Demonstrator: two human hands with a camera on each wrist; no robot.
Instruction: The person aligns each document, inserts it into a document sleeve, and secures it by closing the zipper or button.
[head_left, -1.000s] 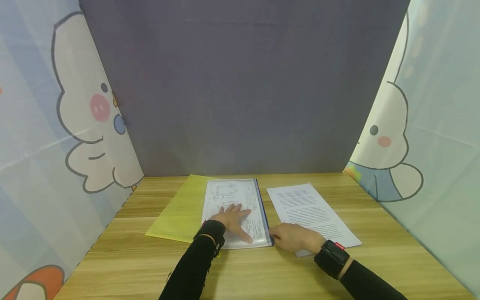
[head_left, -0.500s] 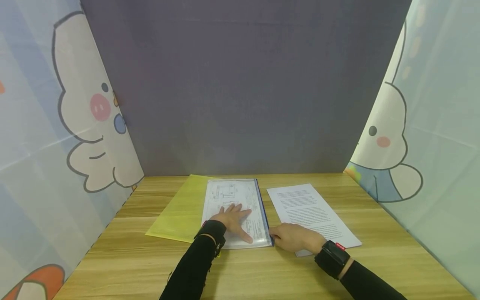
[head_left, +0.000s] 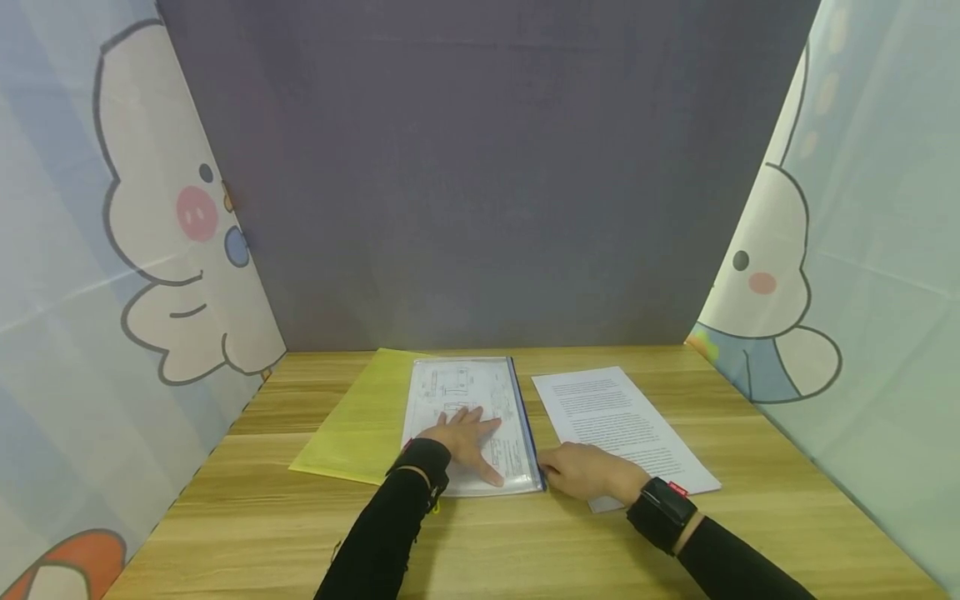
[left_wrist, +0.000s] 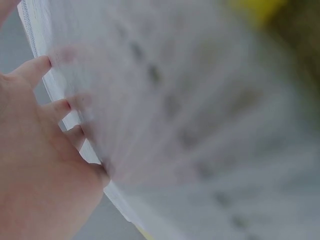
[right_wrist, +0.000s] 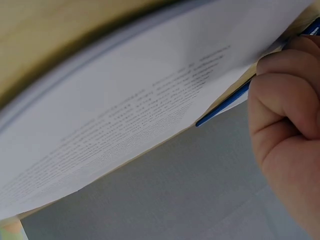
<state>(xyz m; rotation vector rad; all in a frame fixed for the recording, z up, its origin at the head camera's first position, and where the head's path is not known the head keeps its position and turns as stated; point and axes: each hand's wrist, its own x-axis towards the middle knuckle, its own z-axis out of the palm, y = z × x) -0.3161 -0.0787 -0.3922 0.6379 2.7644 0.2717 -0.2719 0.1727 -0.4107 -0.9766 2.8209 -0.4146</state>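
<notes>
A clear plastic zip folder [head_left: 491,392] with technical drawings inside lies on the table, its blue edge strip [head_left: 522,417] along the right side. My left hand [head_left: 463,442] rests on the folder's lower part with fingers spread and straight. In the left wrist view the folder's surface [left_wrist: 160,110] fills most of the frame beside the fingers. My right hand [head_left: 581,472] is at the lower end of the blue strip, fingers curled and pinching there. Its fingertips are hidden in the right wrist view, where the blue strip [right_wrist: 227,102] runs up to the hand.
A yellow folder [head_left: 348,433] lies partly under the clear one, reaching out to the left. Right of the clear folder, printed sheets [head_left: 630,417] lie at a slant, partly under my right wrist. A grey panel [head_left: 480,183] stands behind the table, with cartoon-printed curtains on both sides.
</notes>
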